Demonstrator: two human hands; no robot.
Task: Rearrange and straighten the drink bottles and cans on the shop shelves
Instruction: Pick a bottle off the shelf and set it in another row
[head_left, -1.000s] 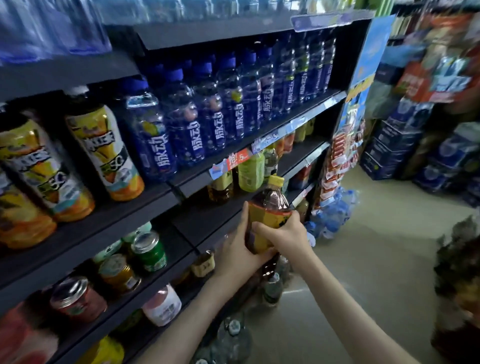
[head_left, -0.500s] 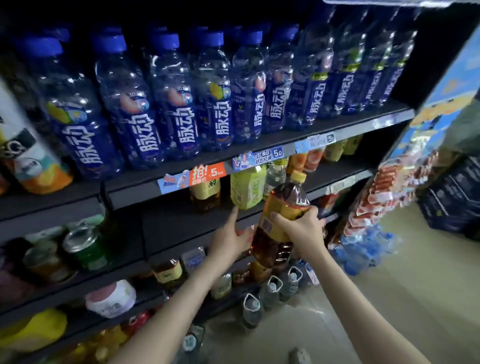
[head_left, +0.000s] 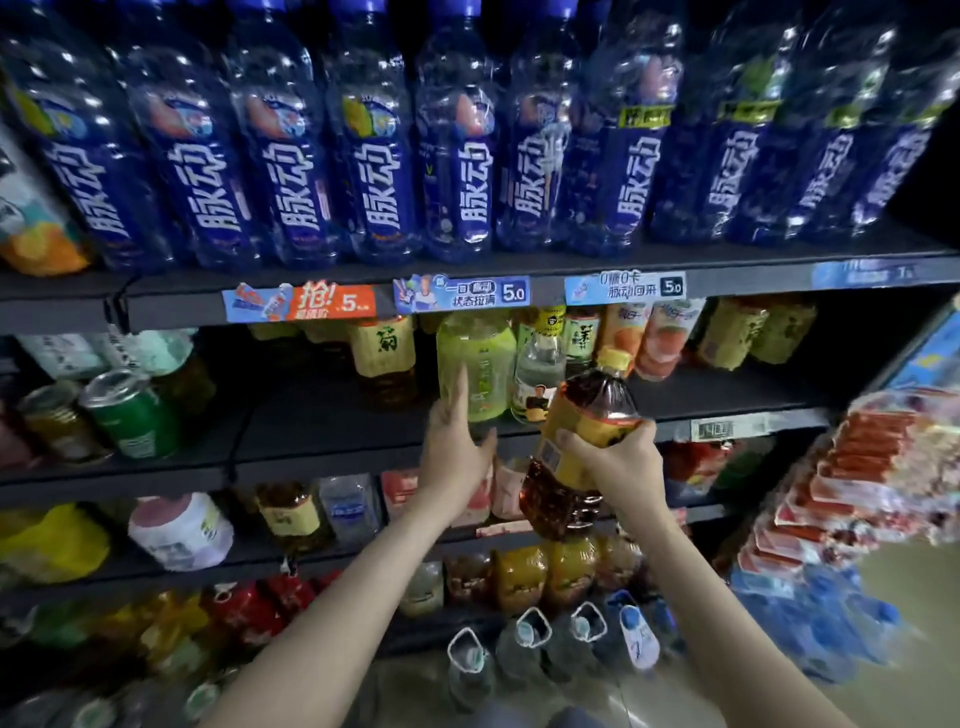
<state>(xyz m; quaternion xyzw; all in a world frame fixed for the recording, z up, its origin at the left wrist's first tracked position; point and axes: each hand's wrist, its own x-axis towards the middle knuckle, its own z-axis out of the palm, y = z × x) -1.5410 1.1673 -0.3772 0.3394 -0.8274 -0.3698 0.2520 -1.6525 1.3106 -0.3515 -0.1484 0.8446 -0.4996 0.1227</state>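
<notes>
Gripping the brown tea bottle (head_left: 589, 410) around its yellow label with the right hand (head_left: 615, 467), tilted, just off the middle shelf's (head_left: 322, 426) front edge. Holding the left hand (head_left: 454, 441) released, fingers straight, before a green bottle (head_left: 483, 358) standing near that edge.

I face a dark shelving rack (head_left: 727, 267) whose tiers run left to right. Coloured price tags (head_left: 298, 303) are fixed to the front edge of the upper tier. The bare board of the middle shelf (head_left: 322, 415) is matt black. Lighting is dim. A pale floor (head_left: 922, 587) shows at lower right.
</notes>
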